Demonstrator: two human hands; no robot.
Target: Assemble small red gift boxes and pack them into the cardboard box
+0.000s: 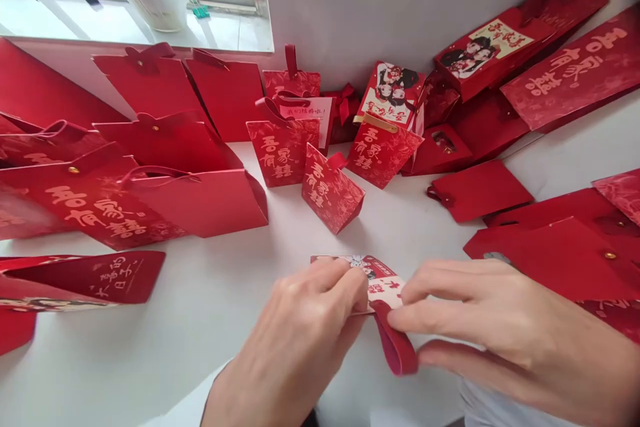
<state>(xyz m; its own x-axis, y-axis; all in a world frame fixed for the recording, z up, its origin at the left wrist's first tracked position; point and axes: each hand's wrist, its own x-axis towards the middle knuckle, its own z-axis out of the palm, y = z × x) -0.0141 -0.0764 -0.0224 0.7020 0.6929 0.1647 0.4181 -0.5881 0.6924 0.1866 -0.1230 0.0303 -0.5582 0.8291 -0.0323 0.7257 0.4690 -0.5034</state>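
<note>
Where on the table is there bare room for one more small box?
The widest bare patch of table lies between the left hand and the open red bag at the left edge. A smaller one lies between the frontmost small box and the flat red piece. It is crowded among the standing bags and along the wall.

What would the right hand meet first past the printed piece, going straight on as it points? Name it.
Past the printed piece and the red strap at its fingertips, the right hand would likely meet the left hand; depth is unclear in this single view.
</note>
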